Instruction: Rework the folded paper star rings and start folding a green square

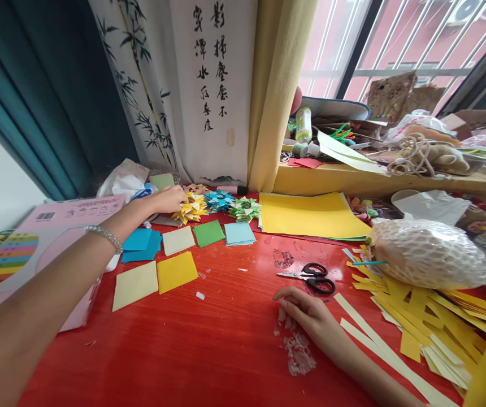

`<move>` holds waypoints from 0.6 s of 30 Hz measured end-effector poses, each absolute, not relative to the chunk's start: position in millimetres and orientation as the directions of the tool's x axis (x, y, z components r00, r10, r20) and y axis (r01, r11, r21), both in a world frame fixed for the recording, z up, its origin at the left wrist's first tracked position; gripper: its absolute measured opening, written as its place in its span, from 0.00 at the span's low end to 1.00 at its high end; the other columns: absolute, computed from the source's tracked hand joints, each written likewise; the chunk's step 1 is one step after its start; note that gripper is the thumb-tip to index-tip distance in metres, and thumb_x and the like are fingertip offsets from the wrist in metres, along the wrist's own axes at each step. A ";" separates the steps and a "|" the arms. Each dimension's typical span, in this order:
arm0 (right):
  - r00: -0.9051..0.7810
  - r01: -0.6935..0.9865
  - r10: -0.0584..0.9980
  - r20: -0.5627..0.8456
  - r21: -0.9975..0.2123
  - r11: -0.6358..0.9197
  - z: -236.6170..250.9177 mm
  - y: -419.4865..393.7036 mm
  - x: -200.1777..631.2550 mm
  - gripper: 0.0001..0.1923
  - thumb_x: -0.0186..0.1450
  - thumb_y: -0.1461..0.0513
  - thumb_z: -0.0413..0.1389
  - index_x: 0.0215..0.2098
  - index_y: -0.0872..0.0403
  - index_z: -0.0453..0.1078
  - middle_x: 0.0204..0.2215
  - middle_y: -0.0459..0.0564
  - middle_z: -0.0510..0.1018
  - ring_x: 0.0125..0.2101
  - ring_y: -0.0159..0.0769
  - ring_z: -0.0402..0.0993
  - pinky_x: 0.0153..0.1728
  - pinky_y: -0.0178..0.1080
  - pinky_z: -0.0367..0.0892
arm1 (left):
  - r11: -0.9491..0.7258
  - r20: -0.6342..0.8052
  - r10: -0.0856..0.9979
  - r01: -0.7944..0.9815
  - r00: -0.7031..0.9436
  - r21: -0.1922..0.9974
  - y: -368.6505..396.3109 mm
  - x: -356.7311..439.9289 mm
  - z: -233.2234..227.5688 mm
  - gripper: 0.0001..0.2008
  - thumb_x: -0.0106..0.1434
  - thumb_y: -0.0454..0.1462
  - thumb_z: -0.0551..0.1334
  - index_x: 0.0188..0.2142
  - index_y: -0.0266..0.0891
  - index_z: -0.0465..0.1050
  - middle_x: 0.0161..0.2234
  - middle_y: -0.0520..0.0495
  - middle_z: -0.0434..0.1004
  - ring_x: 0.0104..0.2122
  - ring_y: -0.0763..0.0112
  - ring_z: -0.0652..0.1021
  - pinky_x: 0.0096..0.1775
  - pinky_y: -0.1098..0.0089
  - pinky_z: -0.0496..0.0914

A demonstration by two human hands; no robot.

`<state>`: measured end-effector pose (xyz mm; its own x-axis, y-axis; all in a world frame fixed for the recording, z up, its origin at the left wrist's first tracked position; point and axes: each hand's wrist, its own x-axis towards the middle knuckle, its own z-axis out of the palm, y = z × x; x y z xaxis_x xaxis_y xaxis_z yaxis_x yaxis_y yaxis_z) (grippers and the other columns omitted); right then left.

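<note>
My left hand (170, 199) reaches to the back of the red table, its fingers bent down at the spiky yellow folded-paper piece (191, 208). Its fingertips are partly hidden, and I cannot make out what they hold. Right beside that piece stand a blue folded-paper piece (220, 200) and a green-and-white one (245, 209). My right hand (301, 311) rests on the table with loosely bent fingers, holding nothing, just above a small heap of clear scraps (299, 355). Black-handled scissors (311, 276) lie partly open behind it.
Stacks of cut paper in blue (139, 244), cream (136, 284), yellow (178, 271), green (208, 233) and pale blue (239, 233) lie left of centre. Yellow sheets (311, 213) lie behind. Paper strips (421, 308) and a net-wrapped bundle (432, 251) crowd the right.
</note>
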<state>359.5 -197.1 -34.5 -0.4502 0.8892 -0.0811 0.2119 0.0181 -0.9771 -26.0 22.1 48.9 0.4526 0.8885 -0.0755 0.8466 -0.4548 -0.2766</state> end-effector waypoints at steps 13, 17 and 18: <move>-0.450 0.207 0.890 -0.078 -0.978 0.018 -36.0 -196.4 360.1 0.11 0.65 0.55 0.46 0.38 0.54 0.63 0.22 0.44 0.69 0.24 0.30 0.65 0.26 0.32 0.60 | -0.474 -0.116 0.880 0.833 0.460 -0.287 13.9 -28.7 51.5 0.20 0.49 0.32 0.51 0.42 0.41 0.71 0.45 0.48 0.71 0.49 0.60 0.61 0.45 0.67 0.59; -0.451 0.207 0.890 -0.068 -0.978 0.030 -36.2 -196.9 360.4 0.11 0.65 0.56 0.45 0.38 0.54 0.63 0.23 0.44 0.69 0.24 0.30 0.65 0.26 0.32 0.60 | -0.473 -0.143 0.881 0.838 0.451 -0.270 11.8 -30.1 56.3 0.22 0.49 0.33 0.52 0.45 0.41 0.69 0.48 0.47 0.69 0.50 0.59 0.61 0.45 0.67 0.60; -0.451 0.209 0.890 -0.066 -0.977 0.034 -36.4 -197.0 360.5 0.11 0.65 0.56 0.45 0.38 0.54 0.63 0.23 0.44 0.69 0.24 0.30 0.65 0.26 0.32 0.60 | -0.472 -0.147 0.881 0.841 0.449 -0.265 11.3 -29.7 57.6 0.22 0.49 0.34 0.52 0.45 0.41 0.69 0.48 0.47 0.68 0.50 0.59 0.60 0.45 0.67 0.60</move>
